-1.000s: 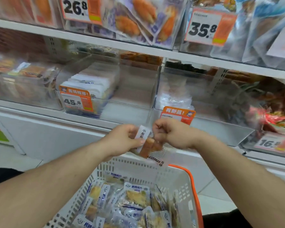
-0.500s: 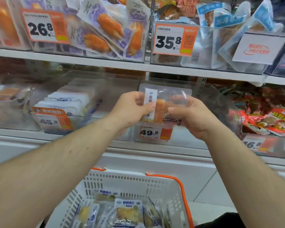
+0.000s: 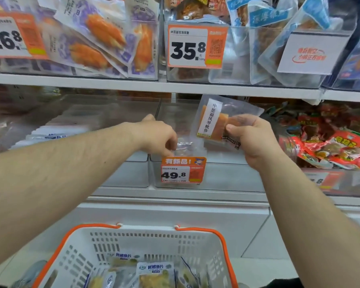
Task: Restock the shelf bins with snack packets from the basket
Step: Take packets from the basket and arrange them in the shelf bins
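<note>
right hand (image 3: 250, 140): pinches clear snack packet (image 3: 214, 121), upright over 49.8 bin (image 3: 227, 175)
left hand (image 3: 156, 138): fingers curled down onto packet in bin (image 3: 187, 148)
basket (image 3: 154, 238): packets inside, below

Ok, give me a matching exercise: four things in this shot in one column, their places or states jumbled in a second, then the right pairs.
Things:
1. right hand
2. left hand
3. basket
4. 35.8 price tag

Places or states:
A. on the upper shelf bin
B. low in view, packets inside
C. holds a clear packet with an orange snack
D. reaches down into the 49.8 bin

Pairs: 1-C, 2-D, 3-B, 4-A
</note>
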`<state>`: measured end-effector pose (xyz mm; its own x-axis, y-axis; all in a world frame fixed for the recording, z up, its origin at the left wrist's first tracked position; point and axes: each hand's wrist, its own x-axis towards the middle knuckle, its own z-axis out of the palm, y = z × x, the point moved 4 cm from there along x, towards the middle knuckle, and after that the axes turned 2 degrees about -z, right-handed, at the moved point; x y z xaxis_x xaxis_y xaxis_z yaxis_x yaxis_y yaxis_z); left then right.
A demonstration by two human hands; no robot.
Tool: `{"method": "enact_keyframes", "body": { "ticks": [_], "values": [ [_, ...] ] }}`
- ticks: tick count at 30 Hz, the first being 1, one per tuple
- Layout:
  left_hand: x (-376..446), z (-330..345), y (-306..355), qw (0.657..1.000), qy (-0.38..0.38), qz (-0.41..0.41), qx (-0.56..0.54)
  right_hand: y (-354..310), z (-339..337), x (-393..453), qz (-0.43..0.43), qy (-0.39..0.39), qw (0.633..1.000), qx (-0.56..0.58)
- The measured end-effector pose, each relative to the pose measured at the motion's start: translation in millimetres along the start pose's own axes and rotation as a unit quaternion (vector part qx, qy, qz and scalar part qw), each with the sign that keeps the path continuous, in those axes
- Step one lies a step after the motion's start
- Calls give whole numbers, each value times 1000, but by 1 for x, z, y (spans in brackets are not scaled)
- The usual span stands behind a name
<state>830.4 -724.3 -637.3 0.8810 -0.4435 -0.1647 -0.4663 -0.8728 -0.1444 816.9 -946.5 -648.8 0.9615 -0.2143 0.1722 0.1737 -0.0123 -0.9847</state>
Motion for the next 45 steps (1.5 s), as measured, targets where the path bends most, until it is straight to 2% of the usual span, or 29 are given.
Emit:
{"method": "enact_keyframes", "body": {
  "ticks": [4,7,14,28,33,36,40,45],
  "values": [
    [17,-1,3,997,-35,28,56,4,3,5,15,10,1000,11],
    [24,1,8,996,-57,48,41,7,4,8,18,11,1000,10],
    [39,11,15,999,0,29,29,13,-1,14,20,17,1000,-5],
    [47,16,31,995,-25,35,95,12,-8,12,13,27,999,-32],
    [44,13,35,989,33,21,143,13,-16,14,7,23,998,-60],
    [44,15,35,990,42,-3,134,14,-17,11,13,-13,997,-80],
    [48,19,29,996,25,-43,69,16,-7,1,11,-82,986,-143],
    [48,16,21,997,6,-75,23,28,5,-3,17,-131,954,-268]
  ]
}}
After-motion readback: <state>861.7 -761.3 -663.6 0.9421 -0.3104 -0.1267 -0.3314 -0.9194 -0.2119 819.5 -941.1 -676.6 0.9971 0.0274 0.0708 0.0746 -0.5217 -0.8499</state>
